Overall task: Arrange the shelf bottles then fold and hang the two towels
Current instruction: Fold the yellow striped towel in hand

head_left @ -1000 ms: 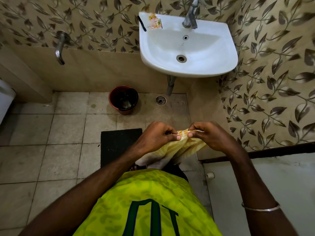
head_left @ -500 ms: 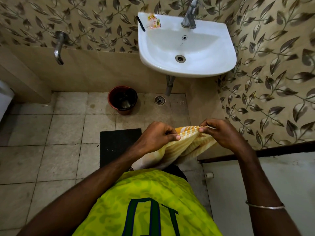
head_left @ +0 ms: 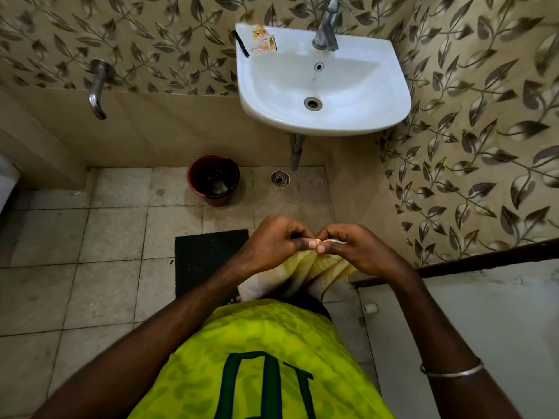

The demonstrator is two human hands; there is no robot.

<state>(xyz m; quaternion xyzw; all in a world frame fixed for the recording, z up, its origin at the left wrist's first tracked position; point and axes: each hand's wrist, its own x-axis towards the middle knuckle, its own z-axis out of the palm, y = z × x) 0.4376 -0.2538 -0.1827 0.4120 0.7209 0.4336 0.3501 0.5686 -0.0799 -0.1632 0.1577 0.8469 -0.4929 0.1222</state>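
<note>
**Both hands pinching the towel's top edge together**

The tiled floor [head_left: 99,237] is filling the lower left of the view, with the white sink [head_left: 320,86] hanging on the leaf-patterned wall above it. A dark mat [head_left: 205,258] is lying on the tiles just left of the person's arms, and a brown bin [head_left: 213,179] is standing near the wall below the sink.

The yellow striped towel [head_left: 305,270] is hanging in front of the person's green shirt [head_left: 257,358], its long axis running down toward the floor, gathered at the top and spreading loosely below. The left hand [head_left: 269,243] and right hand [head_left: 360,249] are closing on the towel's upper edge, thumbs touching, pinching it between fingertips. A thin bangle [head_left: 450,370] is sitting on the right wrist.
</note>
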